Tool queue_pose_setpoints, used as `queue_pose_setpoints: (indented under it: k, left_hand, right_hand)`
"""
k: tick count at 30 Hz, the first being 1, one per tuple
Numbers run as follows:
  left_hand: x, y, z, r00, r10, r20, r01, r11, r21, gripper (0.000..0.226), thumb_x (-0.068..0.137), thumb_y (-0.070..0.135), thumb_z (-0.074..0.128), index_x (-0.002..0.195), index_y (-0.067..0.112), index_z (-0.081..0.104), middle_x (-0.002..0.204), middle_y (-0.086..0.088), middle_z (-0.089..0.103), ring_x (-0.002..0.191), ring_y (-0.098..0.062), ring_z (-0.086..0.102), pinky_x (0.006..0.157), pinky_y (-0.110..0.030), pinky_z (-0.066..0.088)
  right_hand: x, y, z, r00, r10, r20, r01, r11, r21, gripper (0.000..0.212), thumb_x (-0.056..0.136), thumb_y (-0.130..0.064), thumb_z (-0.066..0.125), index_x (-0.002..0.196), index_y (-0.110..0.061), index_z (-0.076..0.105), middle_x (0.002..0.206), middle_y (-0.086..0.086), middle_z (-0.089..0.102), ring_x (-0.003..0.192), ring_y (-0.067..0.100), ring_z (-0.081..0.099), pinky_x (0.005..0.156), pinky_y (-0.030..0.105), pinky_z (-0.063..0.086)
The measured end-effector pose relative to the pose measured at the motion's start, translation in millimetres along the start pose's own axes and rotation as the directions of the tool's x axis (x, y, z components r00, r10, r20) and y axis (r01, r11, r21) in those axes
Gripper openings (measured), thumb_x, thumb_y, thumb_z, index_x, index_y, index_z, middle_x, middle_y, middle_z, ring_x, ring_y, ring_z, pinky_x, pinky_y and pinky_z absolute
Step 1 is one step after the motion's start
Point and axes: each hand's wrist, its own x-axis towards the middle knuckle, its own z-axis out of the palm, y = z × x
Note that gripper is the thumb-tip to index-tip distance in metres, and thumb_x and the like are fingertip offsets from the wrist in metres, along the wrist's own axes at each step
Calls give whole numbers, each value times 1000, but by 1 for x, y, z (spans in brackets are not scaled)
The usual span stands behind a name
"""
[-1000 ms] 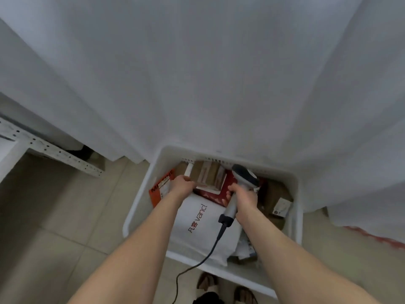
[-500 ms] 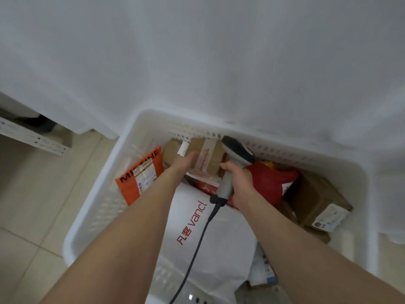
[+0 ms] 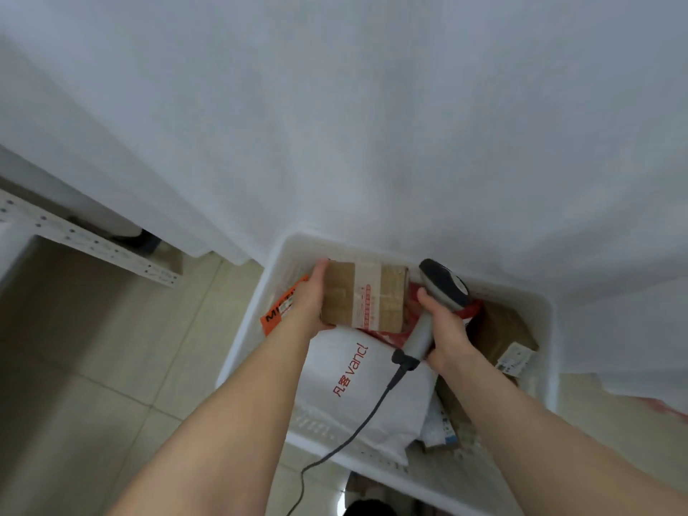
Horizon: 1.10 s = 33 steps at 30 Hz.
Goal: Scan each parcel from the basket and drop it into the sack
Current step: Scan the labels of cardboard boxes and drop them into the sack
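My left hand (image 3: 311,297) grips a taped brown cardboard box (image 3: 366,296) by its left side, held over the white plastic basket (image 3: 532,303). To the right of the box, my right hand (image 3: 445,327) grips the handle of a grey barcode scanner (image 3: 443,283); its head points up and away, and its black cable (image 3: 357,430) trails down. In the basket lie a white mailer bag with red lettering (image 3: 365,389), an orange parcel (image 3: 277,310), a red bag (image 3: 473,309) and another brown box with a label (image 3: 506,340). A big white sack (image 3: 372,124) hangs behind the basket.
A perforated metal shelf rail (image 3: 93,243) runs at the left above the tiled floor (image 3: 93,366). Small paper parcels (image 3: 439,426) lie low in the basket. A dark shoe (image 3: 368,508) shows at the bottom edge.
My left hand has taken hold of the brown box and lifted it clear of the other parcels. The view pulled back from the basket. The scanner stayed beside the box.
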Motion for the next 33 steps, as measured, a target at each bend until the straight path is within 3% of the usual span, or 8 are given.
queue_pose_setpoints:
  k: [4, 10, 14, 16, 23, 26, 29, 33]
  left_hand:
    - [-85, 37, -13, 999, 24, -28, -24, 1000, -12, 60, 84, 65, 54, 115, 15, 58, 93, -6, 64, 77, -22, 60, 60, -32, 49]
    - [-208, 83, -26, 990, 18, 140, -20, 1000, 12, 28, 92, 39, 50, 77, 16, 53, 56, -6, 61, 55, -22, 57, 59, -27, 42]
    - [-277, 98, -44, 973, 86, 213, -85, 996, -11, 21, 92, 36, 48, 89, 17, 56, 96, -12, 52, 80, -23, 52, 67, -33, 46]
    - [-308, 98, -55, 962, 98, 255, -107, 994, 21, 22, 87, 35, 52, 99, 17, 57, 108, -15, 50, 89, -25, 51, 75, -36, 45]
    - [-419, 75, -75, 982, 85, 166, -82, 996, -21, 58, 75, 59, 68, 112, 16, 54, 113, -17, 57, 102, -34, 57, 76, -47, 52]
    - [-450, 67, -79, 964, 254, 85, -252, 967, -25, 60, 73, 44, 71, 125, 22, 50, 115, -13, 61, 103, -30, 59, 83, -52, 52]
    - [-479, 65, -83, 893, 449, -38, -451, 889, -77, 80, 72, 35, 73, 141, 28, 35, 130, -14, 54, 105, -31, 59, 87, -49, 52]
    - [-481, 65, -89, 782, 623, 9, -608, 760, 229, 108, 50, 58, 73, 145, 44, 23, 145, -8, 40, 124, -31, 47, 101, -51, 43]
  right_hand:
    - [-79, -34, 0, 996, -45, -80, 44, 999, -14, 46, 83, -33, 76, 120, -12, 60, 112, 10, 68, 104, 29, 64, 98, 48, 50]
    - [-187, -73, -6, 997, -70, -38, 71, 997, 7, 53, 80, -35, 78, 123, -12, 56, 114, 11, 68, 104, 30, 63, 97, 50, 49]
    - [-247, -89, -12, 998, -51, 33, 49, 996, 80, 54, 79, -38, 78, 124, -16, 56, 109, 11, 69, 97, 31, 67, 81, 48, 56]
    - [-277, -94, -20, 995, -63, 80, 57, 996, 75, 54, 76, -36, 80, 122, -17, 59, 108, 12, 70, 97, 32, 67, 84, 50, 55]
    - [-379, -102, -56, 959, -174, 222, 176, 984, 12, 43, 77, -24, 79, 116, -12, 65, 108, 14, 71, 107, 35, 63, 99, 54, 48]
    - [-413, -102, -60, 946, -170, 277, 171, 985, 21, 41, 77, -29, 79, 114, -14, 67, 106, 13, 73, 106, 35, 64, 99, 55, 48]
    - [-434, -98, -62, 949, -137, 285, 118, 990, 83, 58, 70, -38, 83, 121, -17, 64, 107, 12, 73, 101, 35, 68, 96, 54, 50]
    - [-467, -98, -57, 921, -129, 368, 69, 983, 172, 46, 79, -35, 76, 118, -13, 65, 104, 14, 74, 98, 38, 70, 94, 54, 51]
